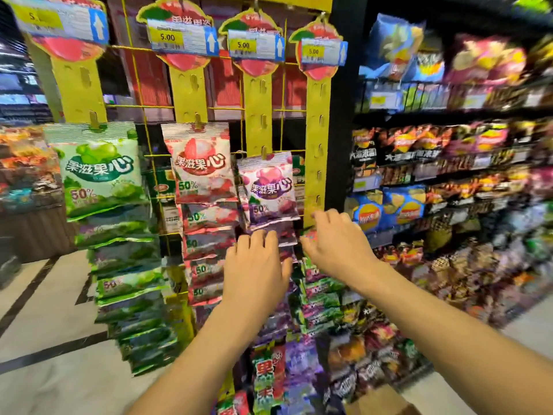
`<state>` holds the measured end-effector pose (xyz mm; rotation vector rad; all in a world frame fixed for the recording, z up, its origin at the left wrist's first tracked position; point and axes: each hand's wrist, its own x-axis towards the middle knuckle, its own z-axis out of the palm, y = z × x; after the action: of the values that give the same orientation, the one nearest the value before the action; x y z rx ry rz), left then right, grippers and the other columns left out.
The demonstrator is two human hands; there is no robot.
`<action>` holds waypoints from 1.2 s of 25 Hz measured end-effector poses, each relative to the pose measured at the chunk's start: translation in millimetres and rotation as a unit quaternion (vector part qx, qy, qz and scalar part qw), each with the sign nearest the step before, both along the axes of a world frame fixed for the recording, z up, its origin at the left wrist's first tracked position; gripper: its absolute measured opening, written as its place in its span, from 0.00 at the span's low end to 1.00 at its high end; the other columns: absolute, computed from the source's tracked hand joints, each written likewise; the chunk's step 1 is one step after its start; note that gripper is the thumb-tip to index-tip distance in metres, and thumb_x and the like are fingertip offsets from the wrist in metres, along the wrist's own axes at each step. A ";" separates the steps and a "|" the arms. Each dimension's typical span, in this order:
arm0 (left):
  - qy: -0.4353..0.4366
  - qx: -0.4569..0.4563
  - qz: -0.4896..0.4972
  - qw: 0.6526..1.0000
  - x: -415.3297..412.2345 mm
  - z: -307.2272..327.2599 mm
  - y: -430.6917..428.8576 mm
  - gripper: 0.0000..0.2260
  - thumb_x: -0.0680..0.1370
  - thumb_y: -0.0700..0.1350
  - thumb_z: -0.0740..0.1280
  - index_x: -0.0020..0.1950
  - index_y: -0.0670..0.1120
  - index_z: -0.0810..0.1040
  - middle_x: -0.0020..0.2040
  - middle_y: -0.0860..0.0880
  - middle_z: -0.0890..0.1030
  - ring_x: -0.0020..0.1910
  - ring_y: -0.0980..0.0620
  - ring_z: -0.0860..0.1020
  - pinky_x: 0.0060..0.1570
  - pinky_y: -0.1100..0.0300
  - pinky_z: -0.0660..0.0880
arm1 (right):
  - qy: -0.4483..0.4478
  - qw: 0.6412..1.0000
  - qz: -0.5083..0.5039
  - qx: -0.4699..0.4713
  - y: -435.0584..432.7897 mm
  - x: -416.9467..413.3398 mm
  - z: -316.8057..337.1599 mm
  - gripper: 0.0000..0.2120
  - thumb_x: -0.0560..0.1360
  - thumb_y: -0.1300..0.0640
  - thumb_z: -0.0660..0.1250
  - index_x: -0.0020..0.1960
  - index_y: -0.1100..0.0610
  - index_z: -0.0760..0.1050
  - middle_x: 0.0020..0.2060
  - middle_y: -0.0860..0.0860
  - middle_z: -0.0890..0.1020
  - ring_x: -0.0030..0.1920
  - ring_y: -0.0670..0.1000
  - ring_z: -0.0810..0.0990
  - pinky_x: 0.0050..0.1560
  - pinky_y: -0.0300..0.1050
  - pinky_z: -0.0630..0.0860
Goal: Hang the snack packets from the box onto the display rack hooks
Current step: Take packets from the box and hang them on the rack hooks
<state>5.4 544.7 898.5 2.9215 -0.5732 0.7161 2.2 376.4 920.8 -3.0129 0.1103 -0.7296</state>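
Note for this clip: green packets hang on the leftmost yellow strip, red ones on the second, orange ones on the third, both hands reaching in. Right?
Almost. The head view shows purple foil snack packets, not orange, on the third yellow cardboard strip. The green foil packets on the leftmost, red foil packets on the second, left hand and right hand reaching in: correct.

A shop, plainly, and a snack aisle at that. Yellow price tags (167, 37) marked 5.00 are clipped across the top of a yellow wire rack (188, 97), and snack packets (98, 172) in green, red and purple are hung from it in long columns. To the right, dark shelves (449, 115) are packed row upon row with bags of crisps (398, 211), with small labels (363, 184) fixed along the shelf edges. A pale tiled floor (45, 310) with dark lines is seen at the left.
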 end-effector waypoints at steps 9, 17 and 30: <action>0.018 0.042 -0.003 0.999 -16.0 -11.2 -185.1 0.27 0.82 0.61 0.60 0.76 0.47 0.68 0.71 0.45 0.75 0.70 0.41 0.72 0.67 0.47 0.70 | 0.037 0.998 -0.041 -0.001 -202.2 -44.1 -33.2 0.29 0.81 0.39 0.57 0.73 0.58 0.64 0.65 0.57 0.73 0.65 0.61 0.72 0.60 0.56 0.73; 0.046 0.062 -0.015 0.997 -23.3 -27.8 -342.0 0.28 0.83 0.62 0.59 0.78 0.46 0.67 0.72 0.46 0.75 0.69 0.41 0.73 0.64 0.47 0.72 | 0.061 0.997 -0.052 0.014 -358.4 -62.7 -61.0 0.30 0.81 0.37 0.56 0.73 0.59 0.64 0.65 0.57 0.74 0.65 0.61 0.71 0.61 0.56 0.73; 0.162 0.064 -0.038 0.984 75.6 -125.1 -457.7 0.28 0.84 0.61 0.57 0.78 0.46 0.66 0.74 0.46 0.73 0.71 0.42 0.71 0.68 0.47 0.69 | 0.184 0.980 -0.073 0.011 -450.3 12.6 -149.8 0.29 0.80 0.38 0.57 0.72 0.57 0.65 0.65 0.56 0.74 0.64 0.60 0.72 0.61 0.56 0.73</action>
<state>81.0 86.9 773.4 3.0182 -0.7112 0.1933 14.8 -73.9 771.1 -3.1046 0.3499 -0.1658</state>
